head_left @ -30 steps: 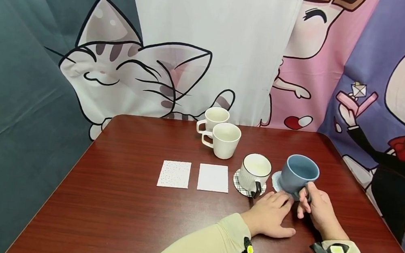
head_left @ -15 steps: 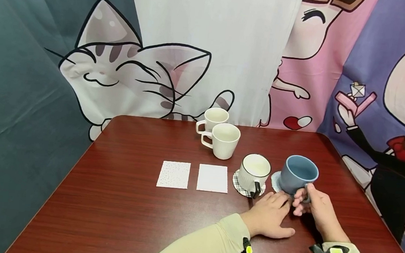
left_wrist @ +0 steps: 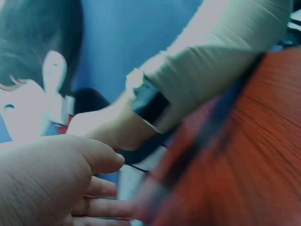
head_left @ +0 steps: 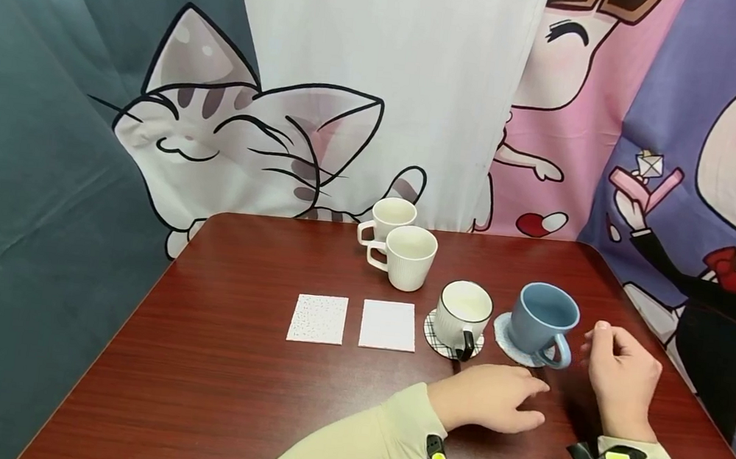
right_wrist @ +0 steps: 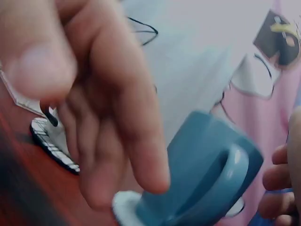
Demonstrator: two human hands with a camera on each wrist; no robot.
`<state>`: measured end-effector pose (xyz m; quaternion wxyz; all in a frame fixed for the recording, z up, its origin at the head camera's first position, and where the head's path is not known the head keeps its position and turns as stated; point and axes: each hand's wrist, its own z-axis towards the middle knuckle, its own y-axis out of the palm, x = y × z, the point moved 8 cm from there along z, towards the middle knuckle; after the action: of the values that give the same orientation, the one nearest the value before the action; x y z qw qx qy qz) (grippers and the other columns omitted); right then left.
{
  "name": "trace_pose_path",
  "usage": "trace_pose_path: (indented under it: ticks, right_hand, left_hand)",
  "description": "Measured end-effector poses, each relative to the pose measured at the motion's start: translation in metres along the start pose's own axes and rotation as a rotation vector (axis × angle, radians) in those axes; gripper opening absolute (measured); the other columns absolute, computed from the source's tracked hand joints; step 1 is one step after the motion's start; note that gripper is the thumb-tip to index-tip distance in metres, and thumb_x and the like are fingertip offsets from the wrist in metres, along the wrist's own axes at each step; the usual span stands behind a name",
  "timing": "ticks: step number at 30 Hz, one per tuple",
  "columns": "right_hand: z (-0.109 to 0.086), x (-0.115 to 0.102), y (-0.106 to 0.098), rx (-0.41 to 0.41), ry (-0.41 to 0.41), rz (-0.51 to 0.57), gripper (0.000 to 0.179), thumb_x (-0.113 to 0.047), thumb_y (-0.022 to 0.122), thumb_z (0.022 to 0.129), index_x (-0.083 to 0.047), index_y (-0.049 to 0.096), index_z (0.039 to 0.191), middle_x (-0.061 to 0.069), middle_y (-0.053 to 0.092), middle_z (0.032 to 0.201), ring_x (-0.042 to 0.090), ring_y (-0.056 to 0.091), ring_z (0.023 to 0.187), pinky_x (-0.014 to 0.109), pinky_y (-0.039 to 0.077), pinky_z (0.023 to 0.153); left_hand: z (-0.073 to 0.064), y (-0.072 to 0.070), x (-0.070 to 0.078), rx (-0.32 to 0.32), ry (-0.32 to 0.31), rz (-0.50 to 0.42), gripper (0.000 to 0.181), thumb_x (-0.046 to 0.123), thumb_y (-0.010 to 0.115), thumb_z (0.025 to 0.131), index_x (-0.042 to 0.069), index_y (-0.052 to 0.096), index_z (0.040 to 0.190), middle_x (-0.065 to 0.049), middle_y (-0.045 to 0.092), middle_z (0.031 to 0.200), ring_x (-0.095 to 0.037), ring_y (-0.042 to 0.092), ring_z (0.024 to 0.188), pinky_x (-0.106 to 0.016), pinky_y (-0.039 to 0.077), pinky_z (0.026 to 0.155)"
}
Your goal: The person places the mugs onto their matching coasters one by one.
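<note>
In the head view a blue mug (head_left: 535, 323) stands on a pale blue coaster (head_left: 505, 339), its handle toward the front right. My right hand (head_left: 623, 380) is just right of the mug, apart from it, fingers loosely curled and holding nothing. My left hand (head_left: 491, 398) is in front of the mug and coaster, fingers relaxed, also holding nothing. Next to the blue mug, a white mug with a black rim and handle (head_left: 462, 316) sits on a round plaid coaster (head_left: 432, 339). In the right wrist view the blue mug (right_wrist: 202, 165) appears between both hands.
Two cream mugs (head_left: 410, 259) stand toward the back, one behind the other. A plain white square coaster (head_left: 388, 325) and a speckled square coaster (head_left: 318, 319) lie on the red-brown table (head_left: 227, 378). A printed curtain (head_left: 391, 54) hangs behind the table.
My right hand has let go of the blue mug's handle and moved right. My left hand has drawn back from the coaster's front edge toward me. The mug stays on its coaster.
</note>
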<state>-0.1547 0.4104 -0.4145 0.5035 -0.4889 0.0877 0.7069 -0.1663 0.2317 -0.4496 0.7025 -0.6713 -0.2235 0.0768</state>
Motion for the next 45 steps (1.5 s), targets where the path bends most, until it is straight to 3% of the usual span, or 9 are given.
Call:
trace_pose_path:
  ticks: [2,6,10,14,20,29,36,41,45]
  right_hand:
    - [0.003,-0.019,-0.005,0.076,-0.136,-0.071,0.039,-0.030,0.056,0.098,-0.007,0.072,0.071,-0.020,0.058,0.058,-0.015,0.045,0.054,0.012,0.032,0.052]
    - [0.006,-0.057,-0.004,0.160,-0.386,-0.113,0.037,-0.024,0.058,0.095,-0.006,0.066,0.063,0.001,0.058,0.055,-0.020,0.033,0.059,0.012,0.024,0.053]
    - [0.009,-0.089,0.008,0.162,-0.552,-0.089,0.034,-0.020,0.060,0.092,-0.005,0.063,0.062,0.011,0.053,0.053,-0.001,0.037,0.051,0.014,0.022,0.049]
    - [0.005,-0.114,0.019,0.138,-0.609,-0.031,0.030,-0.019,0.062,0.091,-0.003,0.067,0.066,0.011,0.058,0.056,0.010,0.041,0.050,0.011,0.026,0.052]
    - [-0.003,-0.142,0.037,0.106,-0.629,0.093,0.027,-0.013,0.063,0.090,-0.003,0.070,0.066,0.011,0.062,0.058,-0.002,0.040,0.056,0.004,0.027,0.060]
    - [-0.022,-0.175,0.077,-0.064,-0.697,0.136,0.024,-0.012,0.063,0.092,-0.011,0.070,0.069,-0.002,0.059,0.059,0.006,0.043,0.053,0.021,0.034,0.051]
    - [-0.064,-0.193,0.115,-0.246,-0.860,0.091,0.019,-0.016,0.061,0.091,-0.019,0.068,0.074,-0.009,0.058,0.064,0.007,0.048,0.055,0.028,0.040,0.049]
    - [-0.113,-0.200,0.148,-0.448,-0.999,0.028,0.011,-0.017,0.063,0.088,-0.020,0.065,0.077,-0.011,0.059,0.068,0.007,0.055,0.057,0.031,0.046,0.050]
    - [-0.147,-0.193,0.177,-0.585,-1.014,-0.094,0.012,-0.019,0.068,0.087,-0.020,0.064,0.076,-0.010,0.060,0.070,0.010,0.059,0.059,0.032,0.047,0.051]
  left_hand:
    - [-0.006,-0.013,0.000,0.003,0.040,-0.026,0.045,0.047,0.055,0.099,0.029,0.060,0.140,0.021,0.062,0.118,0.011,0.055,0.105,-0.008,0.042,0.087]
    - [-0.022,-0.038,-0.005,0.042,0.131,-0.125,0.035,0.038,0.056,0.101,0.025,0.067,0.131,0.022,0.063,0.101,0.015,0.053,0.090,-0.003,0.039,0.080]
    - [-0.040,-0.060,-0.016,0.133,0.188,-0.158,0.028,0.030,0.056,0.101,0.022,0.072,0.123,0.021,0.062,0.095,0.012,0.053,0.085,-0.002,0.038,0.080]
    - [-0.058,-0.073,-0.026,0.203,0.215,-0.150,0.024,0.026,0.056,0.102,0.021,0.075,0.117,0.020,0.063,0.095,0.009,0.053,0.088,-0.002,0.037,0.084]
    - [-0.083,-0.081,-0.054,0.265,0.222,-0.150,0.020,0.025,0.055,0.103,0.023,0.075,0.106,0.019,0.063,0.089,0.010,0.051,0.080,-0.005,0.040,0.076]
    - [-0.114,-0.107,-0.121,0.371,0.054,-0.163,0.020,0.025,0.059,0.101,0.018,0.077,0.108,0.011,0.071,0.100,0.000,0.059,0.081,-0.015,0.046,0.077]
    - [-0.140,-0.133,-0.176,0.582,-0.116,-0.344,0.016,0.021,0.062,0.100,0.015,0.076,0.096,0.006,0.071,0.089,-0.005,0.061,0.080,-0.025,0.051,0.075]
    - [-0.149,-0.129,-0.219,0.696,-0.298,-0.463,0.019,0.020,0.062,0.099,0.010,0.075,0.108,0.001,0.073,0.102,-0.009,0.063,0.091,-0.029,0.052,0.082]
    - [-0.151,-0.117,-0.244,0.748,-0.436,-0.464,0.027,0.022,0.063,0.098,0.008,0.070,0.119,-0.002,0.068,0.108,-0.016,0.062,0.094,-0.034,0.052,0.083]
